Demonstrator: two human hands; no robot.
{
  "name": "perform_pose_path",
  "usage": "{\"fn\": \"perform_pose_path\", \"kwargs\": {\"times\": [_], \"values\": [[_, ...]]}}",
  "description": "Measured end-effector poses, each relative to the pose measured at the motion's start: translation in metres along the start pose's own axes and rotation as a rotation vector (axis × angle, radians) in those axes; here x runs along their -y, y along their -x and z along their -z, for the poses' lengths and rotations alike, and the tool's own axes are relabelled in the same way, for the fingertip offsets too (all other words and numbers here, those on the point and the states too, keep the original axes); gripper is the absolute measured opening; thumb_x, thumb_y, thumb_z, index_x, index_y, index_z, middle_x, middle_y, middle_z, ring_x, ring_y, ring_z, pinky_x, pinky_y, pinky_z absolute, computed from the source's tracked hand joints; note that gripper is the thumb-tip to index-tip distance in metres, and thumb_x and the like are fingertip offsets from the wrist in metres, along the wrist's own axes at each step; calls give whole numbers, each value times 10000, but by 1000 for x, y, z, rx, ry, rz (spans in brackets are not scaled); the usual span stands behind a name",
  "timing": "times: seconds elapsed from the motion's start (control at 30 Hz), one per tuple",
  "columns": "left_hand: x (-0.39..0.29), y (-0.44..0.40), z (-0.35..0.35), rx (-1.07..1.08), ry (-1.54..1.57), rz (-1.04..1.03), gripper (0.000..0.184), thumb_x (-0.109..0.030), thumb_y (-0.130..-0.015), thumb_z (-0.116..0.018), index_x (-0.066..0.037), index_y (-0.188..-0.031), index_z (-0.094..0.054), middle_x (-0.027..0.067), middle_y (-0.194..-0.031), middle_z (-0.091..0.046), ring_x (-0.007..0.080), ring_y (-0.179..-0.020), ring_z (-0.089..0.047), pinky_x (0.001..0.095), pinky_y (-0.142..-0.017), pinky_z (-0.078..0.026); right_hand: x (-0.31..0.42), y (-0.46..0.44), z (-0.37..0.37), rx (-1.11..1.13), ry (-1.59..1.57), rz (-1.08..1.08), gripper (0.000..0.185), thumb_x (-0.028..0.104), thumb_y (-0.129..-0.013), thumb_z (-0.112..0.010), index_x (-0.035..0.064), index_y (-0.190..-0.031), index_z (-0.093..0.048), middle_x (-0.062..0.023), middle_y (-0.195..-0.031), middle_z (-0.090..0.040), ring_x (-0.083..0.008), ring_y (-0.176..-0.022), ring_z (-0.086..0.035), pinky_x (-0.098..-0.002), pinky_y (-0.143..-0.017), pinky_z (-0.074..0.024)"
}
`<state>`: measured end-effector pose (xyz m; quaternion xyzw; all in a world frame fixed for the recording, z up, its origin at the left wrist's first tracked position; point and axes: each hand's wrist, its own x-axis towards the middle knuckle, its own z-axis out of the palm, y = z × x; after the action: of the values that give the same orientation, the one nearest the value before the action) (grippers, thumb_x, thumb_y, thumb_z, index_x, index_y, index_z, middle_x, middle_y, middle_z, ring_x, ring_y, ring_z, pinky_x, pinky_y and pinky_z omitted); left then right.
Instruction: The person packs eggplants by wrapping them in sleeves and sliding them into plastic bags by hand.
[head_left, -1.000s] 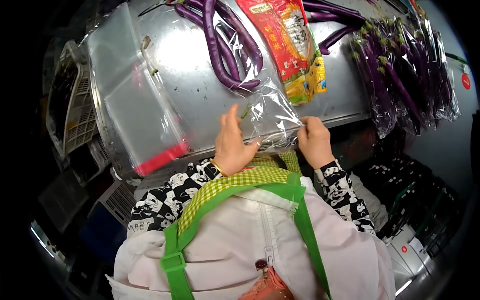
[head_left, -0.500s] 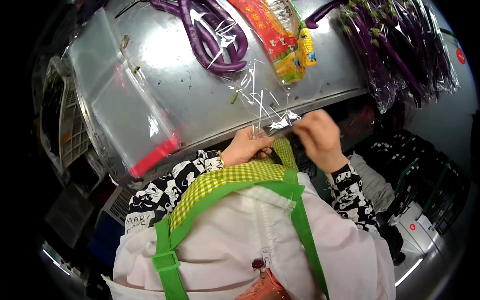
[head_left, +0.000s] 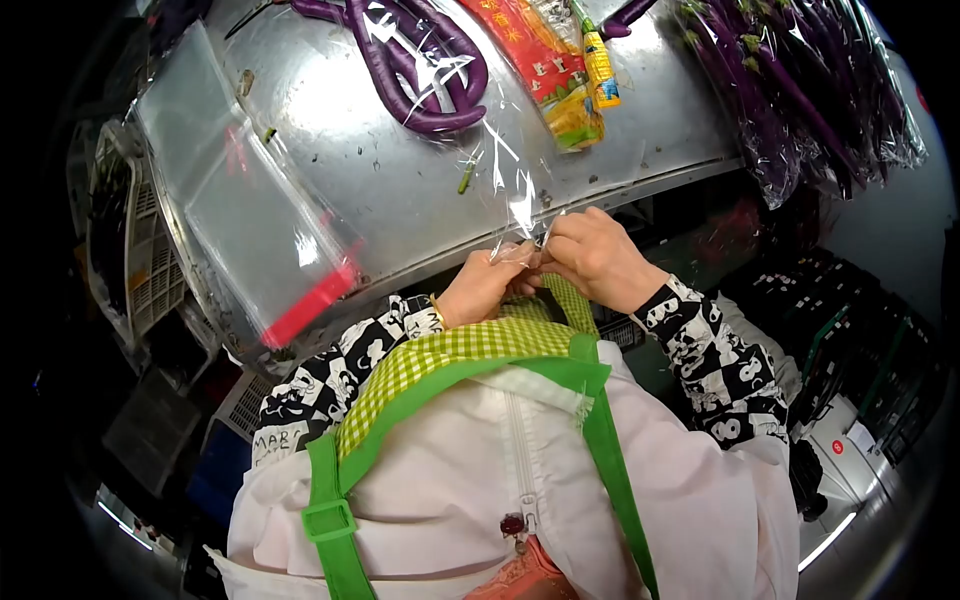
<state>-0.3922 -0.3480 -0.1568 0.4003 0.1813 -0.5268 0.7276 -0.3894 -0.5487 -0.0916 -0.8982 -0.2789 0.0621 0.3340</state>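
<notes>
Long purple eggplants [head_left: 392, 95], curled round, lie in a clear plastic bag on the metal table. The bag's loose end [head_left: 521, 200] stretches down toward me over the table's front edge. My left hand [head_left: 482, 286] pinches the gathered end of the bag. My right hand [head_left: 600, 262] is closed on the same end, right against the left, its fingertips partly hidden. A small green stem piece [head_left: 466, 178] lies beside the bag.
A stack of flat clear bags [head_left: 250, 215] with a red edge lies at left. A red and yellow printed packet [head_left: 548, 75] and a small yellow tube [head_left: 601, 72] lie toward the back. Bagged eggplants [head_left: 800, 95] are piled at right. A plastic crate [head_left: 150, 235] stands at far left.
My right hand has moved left and down to meet my left hand at the bag's end. The plastic between them is now bunched together. The view has shifted slightly.
</notes>
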Motion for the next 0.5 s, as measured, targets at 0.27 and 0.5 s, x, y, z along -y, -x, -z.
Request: {"fn": "perform_pose_path", "kwargs": {"times": [0.27, 0.5], "values": [[-8, 7, 25, 61, -575, 98, 337, -278, -978, -541, 18, -1067, -677, 41, -870, -668, 93, -748, -593, 242, -671, -501, -20, 156, -10, 600, 285, -197, 89, 108, -763, -606, 56, -786, -538, -112, -789, -520, -263, -719, -565, -415, -665, -421], [-14, 14, 9, 53, -151, 112, 331, -283, -981, -553, -6, -1113, -676, 32, -932, -673, 89, -835, -602, 233, -752, -493, 19, 54, 36, 72, 8, -250, 221, 137, -751, -734, 75, -913, -596, -79, -845, -524, -272, -753, -552, -368, -661, -449]]}}
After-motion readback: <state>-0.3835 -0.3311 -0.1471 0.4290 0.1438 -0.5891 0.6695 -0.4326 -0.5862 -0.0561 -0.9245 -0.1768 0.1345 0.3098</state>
